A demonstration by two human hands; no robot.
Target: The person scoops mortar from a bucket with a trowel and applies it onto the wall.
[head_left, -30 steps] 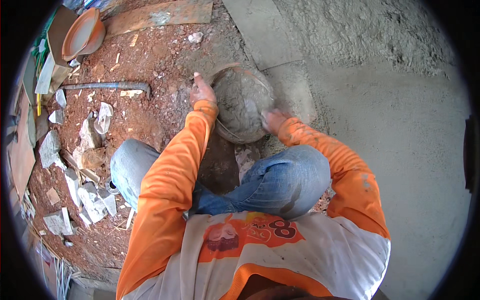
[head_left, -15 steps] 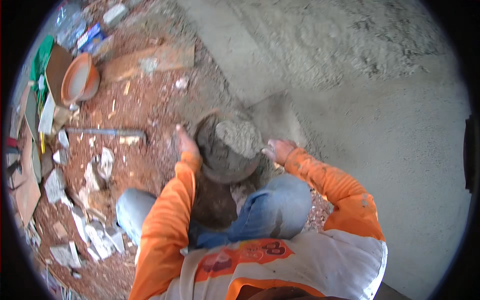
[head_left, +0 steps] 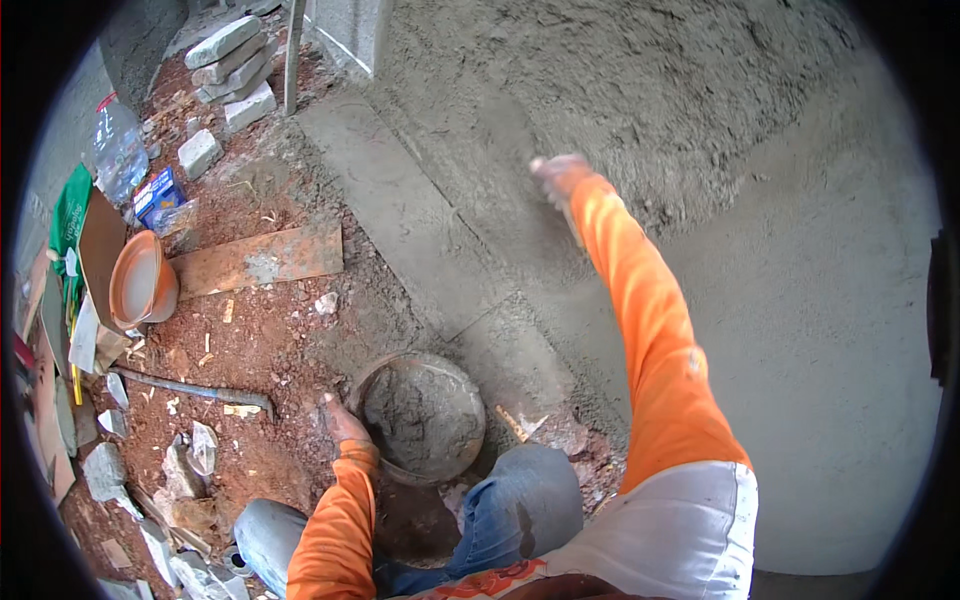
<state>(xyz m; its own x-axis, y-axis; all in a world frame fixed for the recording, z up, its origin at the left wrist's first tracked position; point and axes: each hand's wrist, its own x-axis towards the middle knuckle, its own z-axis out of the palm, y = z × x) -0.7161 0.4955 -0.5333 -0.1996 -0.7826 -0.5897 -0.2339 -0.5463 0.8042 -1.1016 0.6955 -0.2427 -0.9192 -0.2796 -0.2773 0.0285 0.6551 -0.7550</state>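
Head view: I find the mortar point(head_left: 420, 412) in its bowl point(head_left: 425, 477), left hand point(head_left: 348, 422) against the rim, right hand point(head_left: 562, 178) over the cement point(head_left: 800, 330); I cannot tell either grip. Its right side stands smooth; the rough patch point(head_left: 640, 95) above, I judge, remains unlevelled.

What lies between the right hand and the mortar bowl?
In the head view: a flat grey strip nearer the bowl, spread mortar nearer the right hand.

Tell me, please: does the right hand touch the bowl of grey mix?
Apart. The head view shows the right hand well beyond the bowl, with grey cement plainly visible between them.
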